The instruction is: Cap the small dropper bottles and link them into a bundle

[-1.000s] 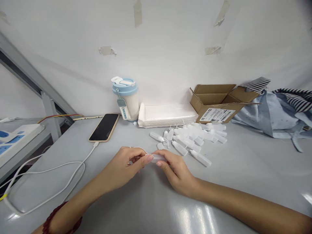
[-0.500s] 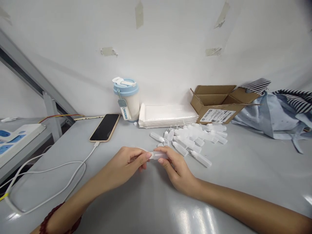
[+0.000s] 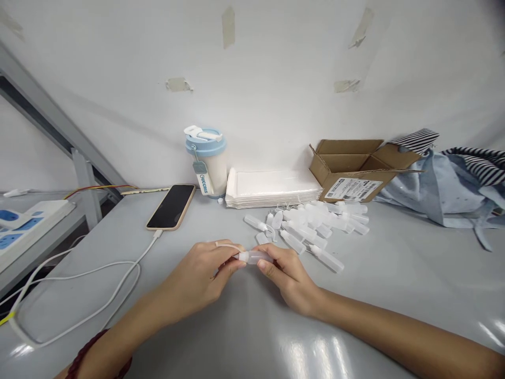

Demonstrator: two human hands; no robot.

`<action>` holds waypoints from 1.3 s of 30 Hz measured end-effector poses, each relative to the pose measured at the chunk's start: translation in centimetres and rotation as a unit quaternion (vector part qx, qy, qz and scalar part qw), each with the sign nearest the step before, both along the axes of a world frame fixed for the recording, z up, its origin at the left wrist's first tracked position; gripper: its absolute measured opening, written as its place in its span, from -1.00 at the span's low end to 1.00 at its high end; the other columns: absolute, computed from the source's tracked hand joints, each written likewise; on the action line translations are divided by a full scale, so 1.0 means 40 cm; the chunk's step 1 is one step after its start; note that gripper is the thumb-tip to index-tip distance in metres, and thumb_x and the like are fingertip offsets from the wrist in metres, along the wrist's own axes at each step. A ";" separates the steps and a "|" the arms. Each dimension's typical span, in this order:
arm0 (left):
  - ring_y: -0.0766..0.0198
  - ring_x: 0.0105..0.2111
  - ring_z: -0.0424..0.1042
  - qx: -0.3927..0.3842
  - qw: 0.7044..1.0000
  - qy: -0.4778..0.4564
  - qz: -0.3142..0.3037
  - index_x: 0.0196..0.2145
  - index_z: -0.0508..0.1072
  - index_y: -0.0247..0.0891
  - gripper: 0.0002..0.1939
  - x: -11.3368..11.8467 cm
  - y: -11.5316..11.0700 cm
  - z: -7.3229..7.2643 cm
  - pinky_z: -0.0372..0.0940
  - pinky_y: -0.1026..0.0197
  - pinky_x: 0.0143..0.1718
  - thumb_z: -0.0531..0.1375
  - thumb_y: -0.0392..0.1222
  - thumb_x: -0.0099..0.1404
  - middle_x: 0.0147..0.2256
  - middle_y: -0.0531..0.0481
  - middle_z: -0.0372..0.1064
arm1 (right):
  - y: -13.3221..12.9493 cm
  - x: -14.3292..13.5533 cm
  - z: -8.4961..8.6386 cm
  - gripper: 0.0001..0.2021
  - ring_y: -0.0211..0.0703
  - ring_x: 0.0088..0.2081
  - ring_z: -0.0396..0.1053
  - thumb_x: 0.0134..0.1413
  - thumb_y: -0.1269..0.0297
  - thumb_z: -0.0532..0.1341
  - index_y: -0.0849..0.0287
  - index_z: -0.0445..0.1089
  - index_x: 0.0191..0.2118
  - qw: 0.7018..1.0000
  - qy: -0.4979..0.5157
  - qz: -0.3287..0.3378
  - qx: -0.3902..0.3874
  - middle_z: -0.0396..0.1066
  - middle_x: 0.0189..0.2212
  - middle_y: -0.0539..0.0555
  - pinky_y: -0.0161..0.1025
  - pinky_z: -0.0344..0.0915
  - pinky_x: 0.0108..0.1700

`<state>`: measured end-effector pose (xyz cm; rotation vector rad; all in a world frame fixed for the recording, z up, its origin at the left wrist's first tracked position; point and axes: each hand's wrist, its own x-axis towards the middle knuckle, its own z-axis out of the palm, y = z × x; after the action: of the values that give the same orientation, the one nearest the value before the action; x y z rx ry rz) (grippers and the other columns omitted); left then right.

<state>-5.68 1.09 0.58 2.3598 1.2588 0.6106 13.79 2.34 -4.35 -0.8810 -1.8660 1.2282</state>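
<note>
A small translucent bottle [image 3: 257, 257] lies sideways between my two hands, above the grey table. My left hand [image 3: 213, 271] pinches its white cap end, and a thin white strip curves over the fingers. Fingers and thumb of my right hand [image 3: 288, 273] are closed round the other end of the bottle. Just beyond the right hand, several similar bottles [image 3: 326, 258] form a loose pile on the table.
A stack of white packets [image 3: 272, 188] stands behind the pile, between a blue-lidded cup [image 3: 209, 163] and an open cardboard box [image 3: 351, 168]. A phone [image 3: 171, 207] with a white cable [image 3: 130, 284] lies left. Blue cloth [image 3: 426, 184] is at the right.
The left fingers have shifted on the cap end, so more of the cap and the thin strip show. The bottle has moved slightly down. My right hand keeps its grip.
</note>
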 end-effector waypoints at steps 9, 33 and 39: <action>0.19 -0.30 0.44 0.091 0.995 0.037 -0.031 -0.32 0.43 -0.23 -0.76 -0.004 -0.002 -0.030 0.32 0.20 -0.26 -0.03 -0.28 0.36 -0.34 -0.06 0.44 | -0.002 0.000 -0.006 -0.70 -0.36 -0.62 -0.02 0.23 0.09 0.02 0.21 0.30 -0.34 0.998 0.010 0.000 -0.059 -0.01 -0.67 -0.14 -0.35 -0.06 -0.57; 0.35 -0.57 0.26 -0.158 0.956 -0.163 0.187 -0.26 0.37 -0.19 -0.76 -0.001 0.029 0.006 0.18 0.31 -0.52 0.09 0.01 0.25 -0.60 0.19 0.20 | 0.000 -0.022 -0.009 -0.88 -0.35 -0.61 0.20 0.19 0.36 0.03 0.16 0.16 -0.15 0.997 -0.044 0.004 -0.064 0.41 -0.54 -0.04 -0.38 0.16 -0.53; 0.33 -0.52 0.36 -0.157 0.952 -0.166 0.205 -0.04 0.36 -0.20 -0.64 -0.011 0.035 0.003 0.27 0.30 -0.46 0.09 0.00 0.26 -0.50 0.12 0.38 | -0.001 -0.023 -0.010 -0.92 -0.33 -0.60 0.23 0.18 0.38 0.03 0.18 0.22 -0.22 0.997 -0.049 0.000 -0.053 0.41 -0.55 -0.02 -0.37 0.17 -0.52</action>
<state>-6.10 2.51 0.69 1.6653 1.5613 0.8222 12.87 2.30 -4.76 -1.0156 -1.8906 1.3156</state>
